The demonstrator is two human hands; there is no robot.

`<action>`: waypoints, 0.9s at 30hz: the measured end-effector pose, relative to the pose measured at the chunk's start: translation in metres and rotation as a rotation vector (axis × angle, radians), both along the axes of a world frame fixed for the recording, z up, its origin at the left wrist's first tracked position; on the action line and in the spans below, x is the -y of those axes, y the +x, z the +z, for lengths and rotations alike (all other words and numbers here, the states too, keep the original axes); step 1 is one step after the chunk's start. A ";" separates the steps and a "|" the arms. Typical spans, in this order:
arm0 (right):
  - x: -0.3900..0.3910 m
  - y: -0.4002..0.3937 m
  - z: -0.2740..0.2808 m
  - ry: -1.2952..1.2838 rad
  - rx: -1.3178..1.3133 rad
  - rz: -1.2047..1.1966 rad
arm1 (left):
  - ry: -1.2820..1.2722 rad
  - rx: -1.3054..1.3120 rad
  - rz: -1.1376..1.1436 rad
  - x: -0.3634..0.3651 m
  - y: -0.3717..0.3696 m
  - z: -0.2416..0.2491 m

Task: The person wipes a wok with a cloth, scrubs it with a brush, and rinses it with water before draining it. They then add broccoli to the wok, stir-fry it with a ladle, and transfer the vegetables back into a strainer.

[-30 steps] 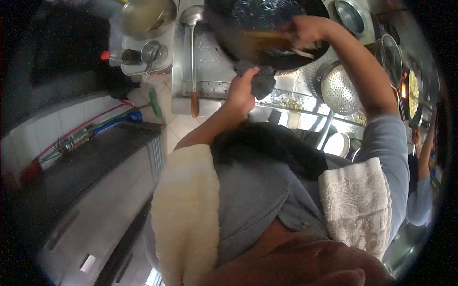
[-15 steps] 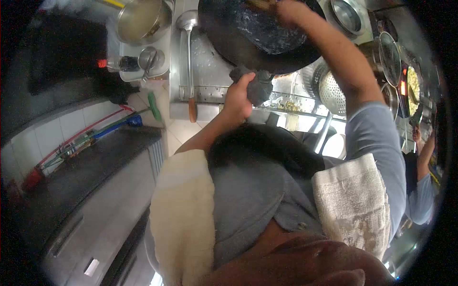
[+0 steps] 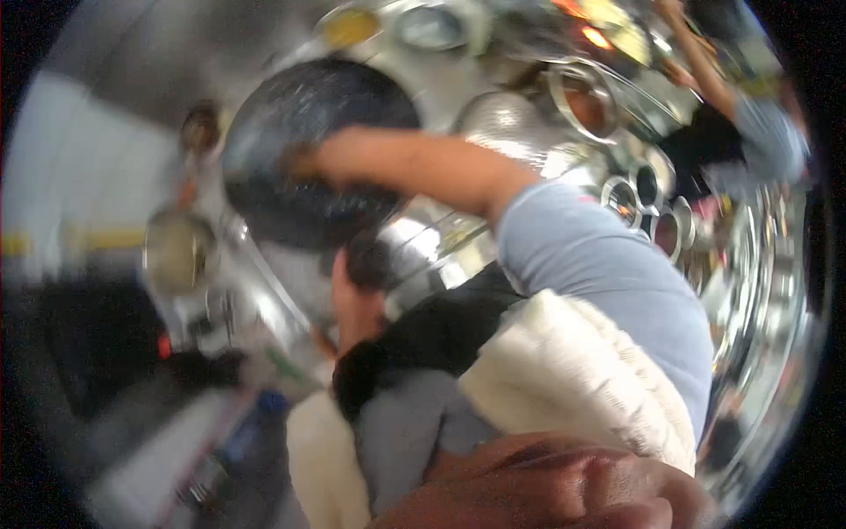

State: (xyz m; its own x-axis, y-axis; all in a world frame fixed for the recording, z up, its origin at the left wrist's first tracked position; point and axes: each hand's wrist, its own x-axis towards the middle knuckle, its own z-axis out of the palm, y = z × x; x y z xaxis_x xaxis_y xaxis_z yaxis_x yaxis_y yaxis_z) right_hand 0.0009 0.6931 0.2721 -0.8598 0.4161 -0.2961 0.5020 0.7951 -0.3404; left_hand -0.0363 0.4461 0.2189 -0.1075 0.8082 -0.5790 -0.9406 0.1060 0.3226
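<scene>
A large black wok (image 3: 300,97) sits on the steel stove top. Inside it is my right hand (image 3: 339,157), blurred by motion, its fingers closed around a tan, brush-like thing (image 3: 301,164) low in the wok. Watery streaks shine on the wok's inner surface. My left hand (image 3: 354,307) grips a dark folded cloth (image 3: 368,262) at the wok's near rim; the cloth hides the part of the rim it covers. A long-handled ladle (image 3: 273,286) with a wooden end lies left of my left hand.
A steel pot (image 3: 179,253) stands at the left. A perforated strainer (image 3: 502,119) and a round pan (image 3: 582,101) are to the right. Behind the wok are a bowl with yellow contents (image 3: 350,28) and a metal bowl (image 3: 430,26). Another person's arm (image 3: 714,84) works near flames (image 3: 597,37).
The view has swung and turned, so the wok now appears further left and lower. Both hands stay at the wok, the right one inside it and the left one with the cloth.
</scene>
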 end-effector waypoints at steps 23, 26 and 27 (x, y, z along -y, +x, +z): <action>-0.035 0.067 0.028 0.006 0.555 0.276 | -0.209 -0.168 -0.056 -0.001 -0.014 -0.015; -0.082 0.052 0.044 0.137 0.423 -0.034 | -0.132 -0.108 -0.110 -0.007 -0.001 0.009; -0.097 0.029 0.014 0.342 0.256 0.011 | -0.103 -0.113 -0.110 -0.011 0.001 0.011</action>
State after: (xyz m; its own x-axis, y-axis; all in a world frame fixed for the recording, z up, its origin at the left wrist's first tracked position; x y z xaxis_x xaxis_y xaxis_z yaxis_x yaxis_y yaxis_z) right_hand 0.0302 0.7903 0.2864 -0.7814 0.5187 -0.3469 0.5269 0.8463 0.0788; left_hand -0.0358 0.4575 0.2299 -0.0909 0.7557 -0.6486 -0.8802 0.2437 0.4073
